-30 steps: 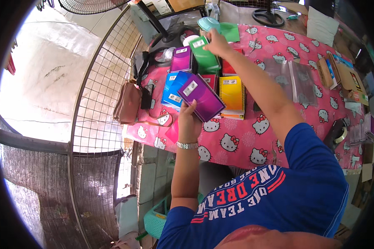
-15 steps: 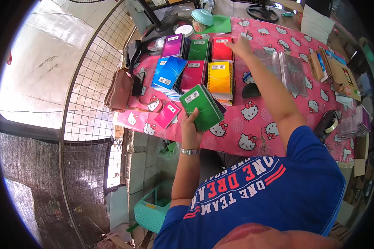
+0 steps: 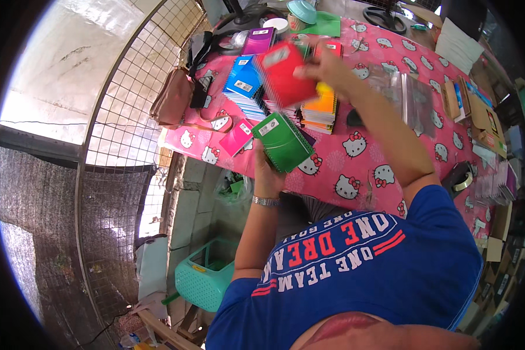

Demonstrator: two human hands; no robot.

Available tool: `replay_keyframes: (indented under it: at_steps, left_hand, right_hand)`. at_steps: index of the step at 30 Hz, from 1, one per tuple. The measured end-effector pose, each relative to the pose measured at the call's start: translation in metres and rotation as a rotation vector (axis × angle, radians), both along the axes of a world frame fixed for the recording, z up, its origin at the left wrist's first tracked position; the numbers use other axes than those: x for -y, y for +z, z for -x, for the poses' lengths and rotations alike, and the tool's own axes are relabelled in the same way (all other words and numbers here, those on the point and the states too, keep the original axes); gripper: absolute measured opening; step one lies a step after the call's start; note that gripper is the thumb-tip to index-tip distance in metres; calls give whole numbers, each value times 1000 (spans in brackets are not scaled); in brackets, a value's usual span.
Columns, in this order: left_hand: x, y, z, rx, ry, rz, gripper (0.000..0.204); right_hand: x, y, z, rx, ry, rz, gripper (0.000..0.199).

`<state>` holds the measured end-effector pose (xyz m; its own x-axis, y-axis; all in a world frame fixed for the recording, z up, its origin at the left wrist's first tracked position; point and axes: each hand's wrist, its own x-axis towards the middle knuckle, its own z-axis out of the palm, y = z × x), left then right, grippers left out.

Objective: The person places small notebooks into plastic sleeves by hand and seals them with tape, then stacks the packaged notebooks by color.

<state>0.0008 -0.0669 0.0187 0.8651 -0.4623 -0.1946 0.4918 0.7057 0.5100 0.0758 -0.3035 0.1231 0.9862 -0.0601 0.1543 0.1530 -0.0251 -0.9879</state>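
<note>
My left hand point(image 3: 266, 173) holds a stack of spiral notebooks with a green one point(image 3: 284, 142) on top, low over the near edge of the pink patterned table point(image 3: 356, 163). My right hand point(image 3: 326, 69) grips a red notebook point(image 3: 284, 73), blurred with motion, above the piles. Below it lie a blue notebook pile point(image 3: 243, 87), an orange and yellow pile point(image 3: 319, 112), a purple notebook point(image 3: 258, 41) and another red one point(image 3: 331, 48) farther back. A small pink notebook point(image 3: 237, 137) lies near the table's left edge.
A brown pouch point(image 3: 172, 105) sits at the table's left end by a wire mesh fence point(image 3: 122, 116). A teal basket point(image 3: 207, 279) stands on the ground below. Clear plastic sleeves point(image 3: 414, 105), a tape roll point(image 3: 461, 178) and boxes point(image 3: 478, 111) lie right.
My right hand has lifted a red notebook off the far row and brought it back toward me. The left hand's stack with the green notebook stayed nearly in place.
</note>
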Motion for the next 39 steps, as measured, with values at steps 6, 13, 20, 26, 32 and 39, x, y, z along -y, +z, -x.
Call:
replay_keyframes:
  at_steps: [6, 13, 20, 26, 32, 39]
  left_hand:
    - [-11, -5, 9, 22, 137, -179, 40]
    - [-27, -29, 21, -99, 84, -147, 34]
    - [-27, -28, 24, -156, 20, -138, 43]
    - [-23, -23, 26, -76, -137, 67, 74]
    - [-36, -61, 35, -147, -83, -128, 39]
    - [-43, -57, 36, -172, 138, -302, 37]
  right_hand:
    - [7, -51, 10, -113, -60, 593, 64]
    - [79, -81, -47, -106, -183, 1222, 48]
    - [-3, 36, 1, 179, 385, 888, 18]
    - [-106, -24, 79, 826, 719, 1521, 26]
    - [-87, -47, -11, 557, 333, 1115, 29]
    - [-61, -91, 6, 742, 81, 1211, 21]
